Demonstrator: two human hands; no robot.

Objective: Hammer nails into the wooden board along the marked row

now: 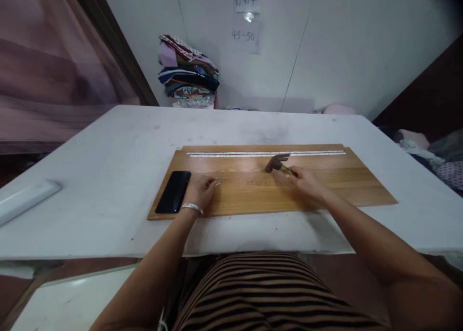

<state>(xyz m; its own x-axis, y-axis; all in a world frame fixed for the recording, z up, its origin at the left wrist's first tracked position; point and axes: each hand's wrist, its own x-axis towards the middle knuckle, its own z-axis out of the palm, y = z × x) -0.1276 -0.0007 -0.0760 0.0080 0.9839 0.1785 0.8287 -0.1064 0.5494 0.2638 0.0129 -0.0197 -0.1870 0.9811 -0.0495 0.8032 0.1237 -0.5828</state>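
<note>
My right hand (306, 180) grips the handle of a small hammer (278, 163), whose dark head hovers over a wooden board (361, 186). A row of small nails (268, 182) stands in the board just below the hammer head. My left hand (201, 189) rests on the board with its fingers curled, pinching several thin nails (217, 181) that stick out to the right. A silver bangle sits on that wrist. A black phone (174, 191) lies on the board's left end, beside my left hand.
A long white ruler strip (253, 153) runs along the board's far edge. The board lies on a white table (108, 177). A white bar (25, 198) lies at the table's left edge. Folded fabrics (188, 73) are stacked against the back wall.
</note>
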